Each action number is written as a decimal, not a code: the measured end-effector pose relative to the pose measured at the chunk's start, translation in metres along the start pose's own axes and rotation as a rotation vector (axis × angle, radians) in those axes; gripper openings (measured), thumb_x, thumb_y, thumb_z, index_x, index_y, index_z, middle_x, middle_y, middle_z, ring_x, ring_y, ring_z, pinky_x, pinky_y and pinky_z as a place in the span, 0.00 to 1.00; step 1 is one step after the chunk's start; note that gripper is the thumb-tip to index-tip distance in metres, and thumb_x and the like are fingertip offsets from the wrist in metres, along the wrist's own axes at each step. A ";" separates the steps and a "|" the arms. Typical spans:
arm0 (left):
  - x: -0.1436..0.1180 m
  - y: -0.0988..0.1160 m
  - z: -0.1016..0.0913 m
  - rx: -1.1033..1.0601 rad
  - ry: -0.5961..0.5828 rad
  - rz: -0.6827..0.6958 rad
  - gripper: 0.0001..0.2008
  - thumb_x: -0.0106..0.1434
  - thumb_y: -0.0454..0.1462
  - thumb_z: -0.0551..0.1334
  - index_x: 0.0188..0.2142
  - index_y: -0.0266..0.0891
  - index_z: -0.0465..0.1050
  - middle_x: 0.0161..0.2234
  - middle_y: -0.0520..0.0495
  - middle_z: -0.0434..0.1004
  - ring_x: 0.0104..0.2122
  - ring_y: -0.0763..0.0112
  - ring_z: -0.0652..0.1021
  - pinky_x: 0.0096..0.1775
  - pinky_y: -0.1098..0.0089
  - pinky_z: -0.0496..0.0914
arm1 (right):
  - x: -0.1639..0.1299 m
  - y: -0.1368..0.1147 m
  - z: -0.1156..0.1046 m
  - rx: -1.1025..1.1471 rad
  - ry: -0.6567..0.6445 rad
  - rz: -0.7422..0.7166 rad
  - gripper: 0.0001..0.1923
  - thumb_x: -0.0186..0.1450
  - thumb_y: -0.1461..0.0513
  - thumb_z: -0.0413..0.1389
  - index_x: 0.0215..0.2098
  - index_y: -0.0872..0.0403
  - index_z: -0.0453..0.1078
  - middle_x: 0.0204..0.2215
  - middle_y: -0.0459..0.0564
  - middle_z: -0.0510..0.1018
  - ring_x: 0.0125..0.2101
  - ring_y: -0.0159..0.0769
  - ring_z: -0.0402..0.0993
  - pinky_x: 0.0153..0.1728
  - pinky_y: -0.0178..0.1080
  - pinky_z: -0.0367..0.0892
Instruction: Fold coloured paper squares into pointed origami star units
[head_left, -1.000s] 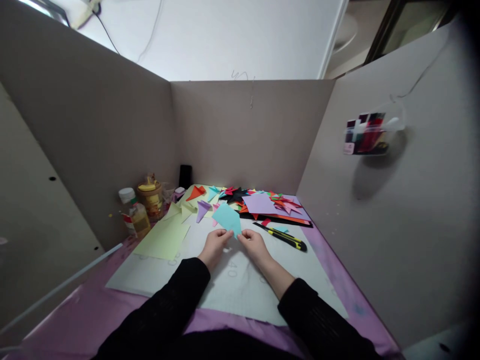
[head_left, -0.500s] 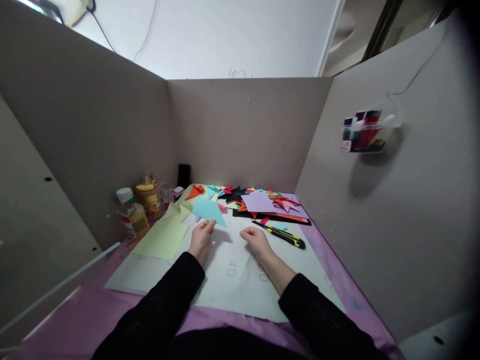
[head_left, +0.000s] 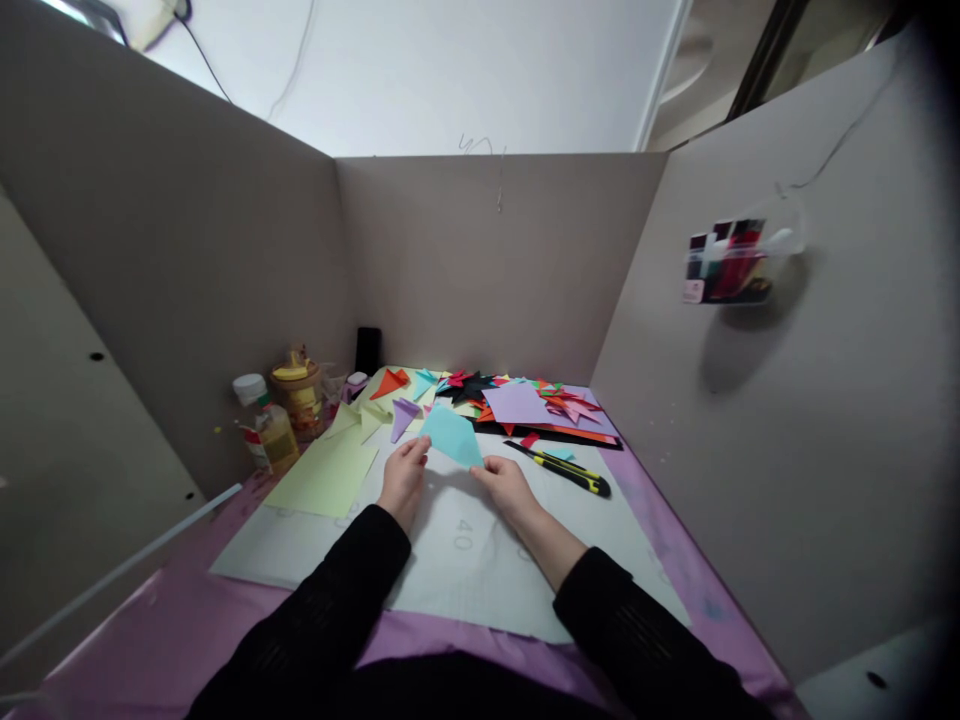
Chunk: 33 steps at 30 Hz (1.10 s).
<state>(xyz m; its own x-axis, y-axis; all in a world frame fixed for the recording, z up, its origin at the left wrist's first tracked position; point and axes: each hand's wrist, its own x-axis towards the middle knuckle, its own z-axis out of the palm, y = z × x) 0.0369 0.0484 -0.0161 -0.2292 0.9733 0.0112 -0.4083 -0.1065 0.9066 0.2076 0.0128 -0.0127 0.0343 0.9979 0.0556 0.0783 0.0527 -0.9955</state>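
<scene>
A light blue sheet of paper [head_left: 451,436] is held up between my two hands, above a white mat printed with numbers [head_left: 480,590]. My left hand [head_left: 406,476] pinches its lower left corner, and my right hand [head_left: 510,486] pinches its right corner. Beyond the paper lie a folded purple paper piece [head_left: 404,418] and a folded orange piece [head_left: 390,382]. To the left rests a pale green sheet [head_left: 322,478]. A yellow and black utility knife [head_left: 570,472] lies to the right of my right hand.
Folded paper stars [head_left: 469,387] and a lilac sheet [head_left: 517,403] are piled at the back. At the left stand a bottle [head_left: 268,428], a yellow-lidded jar [head_left: 298,392] and a dark phone-like object [head_left: 368,351]. Grey panels [head_left: 495,260] enclose three sides.
The light blue paper has shifted right and turned, uncovering the purple piece. My right hand, apart from the paper before, now grips its right corner.
</scene>
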 end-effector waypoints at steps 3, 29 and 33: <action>0.009 0.006 -0.006 -0.138 0.143 0.005 0.17 0.41 0.44 0.71 0.26 0.37 0.71 0.25 0.52 0.71 0.26 0.77 0.69 0.31 0.75 0.62 | 0.000 -0.001 -0.002 -0.027 0.017 0.010 0.14 0.47 0.54 0.57 0.16 0.55 0.59 0.11 0.38 0.56 0.16 0.24 0.48 0.18 0.31 0.46; -0.002 0.003 -0.002 0.098 -0.361 -0.177 0.17 0.43 0.44 0.70 0.19 0.35 0.68 0.18 0.52 0.67 0.21 0.76 0.67 0.28 0.73 0.59 | 0.006 0.009 -0.007 0.120 0.026 -0.026 0.15 0.51 0.53 0.59 0.26 0.57 0.70 0.18 0.43 0.68 0.18 0.26 0.59 0.19 0.30 0.53; -0.009 -0.001 0.002 0.112 -0.436 -0.156 0.15 0.46 0.44 0.69 0.22 0.35 0.68 0.21 0.51 0.69 0.22 0.76 0.67 0.28 0.73 0.59 | -0.002 0.002 0.002 0.171 -0.088 -0.041 0.16 0.53 0.52 0.59 0.29 0.57 0.69 0.23 0.46 0.72 0.25 0.31 0.69 0.22 0.30 0.58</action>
<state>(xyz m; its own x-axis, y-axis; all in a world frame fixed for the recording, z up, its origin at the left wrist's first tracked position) 0.0413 0.0406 -0.0163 0.2297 0.9729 0.0254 -0.3047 0.0471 0.9513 0.2056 0.0111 -0.0151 -0.0533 0.9938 0.0973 -0.0926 0.0921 -0.9914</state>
